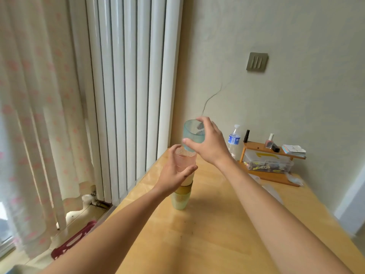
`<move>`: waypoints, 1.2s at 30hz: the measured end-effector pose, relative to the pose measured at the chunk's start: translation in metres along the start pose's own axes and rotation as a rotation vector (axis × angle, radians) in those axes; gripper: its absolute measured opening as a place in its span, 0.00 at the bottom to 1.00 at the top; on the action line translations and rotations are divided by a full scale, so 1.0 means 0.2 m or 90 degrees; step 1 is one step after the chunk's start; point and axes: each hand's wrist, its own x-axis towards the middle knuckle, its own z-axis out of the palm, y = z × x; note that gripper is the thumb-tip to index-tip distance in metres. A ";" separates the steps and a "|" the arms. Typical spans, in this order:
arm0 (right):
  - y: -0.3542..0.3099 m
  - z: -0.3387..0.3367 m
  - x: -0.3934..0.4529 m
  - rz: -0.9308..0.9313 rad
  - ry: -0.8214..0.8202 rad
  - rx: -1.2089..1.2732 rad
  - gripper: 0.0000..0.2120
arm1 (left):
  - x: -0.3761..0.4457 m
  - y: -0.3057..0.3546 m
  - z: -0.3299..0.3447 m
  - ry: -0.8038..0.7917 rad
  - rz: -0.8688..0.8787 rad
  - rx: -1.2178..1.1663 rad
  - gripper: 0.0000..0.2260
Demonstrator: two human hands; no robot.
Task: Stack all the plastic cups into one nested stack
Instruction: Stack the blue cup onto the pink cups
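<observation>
A tilted translucent blue cup (193, 133) hangs just above an upright nested stack (183, 178) topped pink.

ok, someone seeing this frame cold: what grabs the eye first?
The two hands meeting mid-frame over the wooden table: the right hand holds a teal cup, tilted, just above the pink cup topping a tall stack. The left hand curls around that pink cup, steadying the stack. Behind, a white radiator fills the upper left, and a small wooden shelf of clutter sits in the far right corner.
</observation>
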 end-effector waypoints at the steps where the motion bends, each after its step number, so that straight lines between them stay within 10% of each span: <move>1: -0.01 0.02 0.00 -0.002 -0.026 -0.002 0.34 | 0.00 0.01 -0.01 -0.007 -0.007 -0.008 0.37; 29: 0.16 0.13 -0.11 0.100 -0.154 0.148 0.45 | 0.00 0.13 0.06 0.119 0.017 -0.022 0.34; 36: 0.61 0.04 -0.13 0.221 -0.082 0.053 0.26 | 0.09 0.13 0.19 0.128 0.038 0.008 0.33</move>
